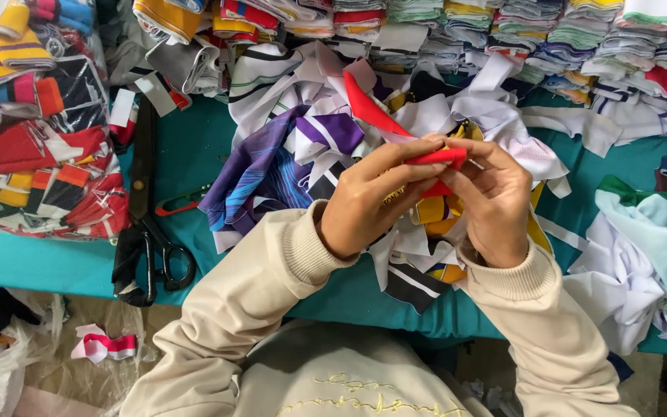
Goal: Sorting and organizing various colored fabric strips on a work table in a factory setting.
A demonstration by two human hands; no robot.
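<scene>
My left hand (368, 199) and my right hand (496, 197) meet over the middle of the teal table (194, 147). Both pinch a red strip of fabric (364, 108), folded at the fingertips, whose free end runs up and to the left. Under my hands lies a loose heap of fabric pieces (303, 147) in purple, white, black and yellow. Beige sleeves cover both of my arms.
Large black scissors (147, 224) lie on the table's left part. Bagged coloured fabric (40, 131) is piled at far left. Folded stacks (503, 31) line the back edge. White and green cloth (642, 247) sits at right. A pink-and-white scrap (106, 347) lies on the floor.
</scene>
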